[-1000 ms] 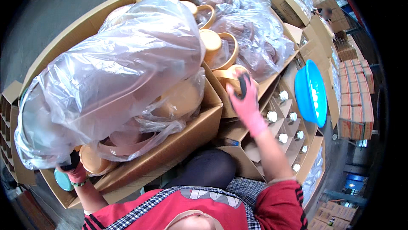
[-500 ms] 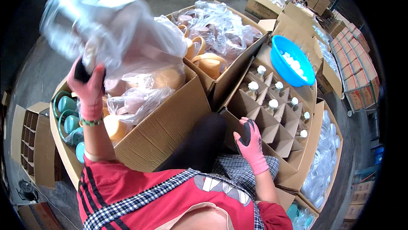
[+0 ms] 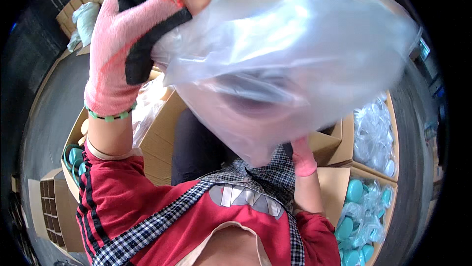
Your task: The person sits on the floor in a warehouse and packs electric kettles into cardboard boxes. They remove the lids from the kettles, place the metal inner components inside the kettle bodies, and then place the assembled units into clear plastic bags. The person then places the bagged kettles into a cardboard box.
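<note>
A large clear plastic bag (image 3: 295,59) fills the upper middle, close up. Through its blurred film shows a pinkish, rounded thing with a dark opening, its kind unclear. At the top a thin brown curved band, like a handle, is partly visible. My left hand (image 3: 120,45), in a pink and black glove with bare fingertips, grips the bag's upper left, thumb on top. Below the bag's lower right is my right hand (image 3: 302,155), gloved the same way; the bag hides its fingers, so whether it touches the bag cannot be told.
A carton of teal-lidded items in film (image 3: 354,217) stands at right, below a carton of clear plastic pieces (image 3: 373,133). At left are an open carton with wrapped goods (image 3: 147,104) and a divided carton (image 3: 49,207). A whitish sack (image 3: 86,23) lies farther off.
My left hand has brought the bag from the far left toward me and rightward, so it covers the middle. My right hand has moved down from the divided carton's edge to behind the bag.
</note>
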Motion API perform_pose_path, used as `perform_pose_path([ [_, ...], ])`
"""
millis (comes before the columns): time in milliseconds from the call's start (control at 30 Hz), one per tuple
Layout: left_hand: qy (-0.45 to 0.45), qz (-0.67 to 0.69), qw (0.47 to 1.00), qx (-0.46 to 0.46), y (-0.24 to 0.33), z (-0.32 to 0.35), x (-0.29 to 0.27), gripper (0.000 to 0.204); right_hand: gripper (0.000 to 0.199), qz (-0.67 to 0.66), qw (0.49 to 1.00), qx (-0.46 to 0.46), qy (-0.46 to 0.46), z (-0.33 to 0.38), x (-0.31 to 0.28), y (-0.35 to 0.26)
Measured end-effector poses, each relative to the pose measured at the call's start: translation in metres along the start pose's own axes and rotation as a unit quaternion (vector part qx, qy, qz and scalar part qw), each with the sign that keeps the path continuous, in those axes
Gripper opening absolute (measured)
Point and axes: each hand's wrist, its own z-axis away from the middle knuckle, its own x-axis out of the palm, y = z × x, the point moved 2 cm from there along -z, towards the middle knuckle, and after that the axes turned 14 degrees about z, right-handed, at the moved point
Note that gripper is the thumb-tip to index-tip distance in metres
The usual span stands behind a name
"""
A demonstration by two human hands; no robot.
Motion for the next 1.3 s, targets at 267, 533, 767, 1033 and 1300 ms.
perform_pose_path([
  [267, -0.076, -0.066, 0.983, -0.155, -0.067, 0.047, 0.046, 0.039, 0.073, -0.158, 0.976, 0.151, 0.008, 0.027, -0.013, 0.085],
  [533, -0.262, -0.364, 0.865, 0.227, -0.166, 0.149, 0.044, 0.047, 0.061, -0.102, 0.975, 0.157, 0.118, 0.026, -0.017, 0.096],
  [767, -0.269, -0.229, 0.922, -0.160, -0.207, 0.212, -0.011, 0.068, 0.050, -0.077, 0.963, 0.060, 0.250, 0.033, -0.060, 0.046],
  [1033, -0.032, 0.187, 0.956, -0.225, -0.237, 0.136, -0.028, 0.069, 0.071, 0.034, 0.994, -0.065, 0.081, 0.047, -0.031, 0.036],
  [1300, -0.072, 0.574, 0.660, -0.480, -0.309, 0.117, 0.013, 0.044, 0.051, 0.226, 0.935, 0.176, 0.210, 0.066, -0.046, 0.089],
])
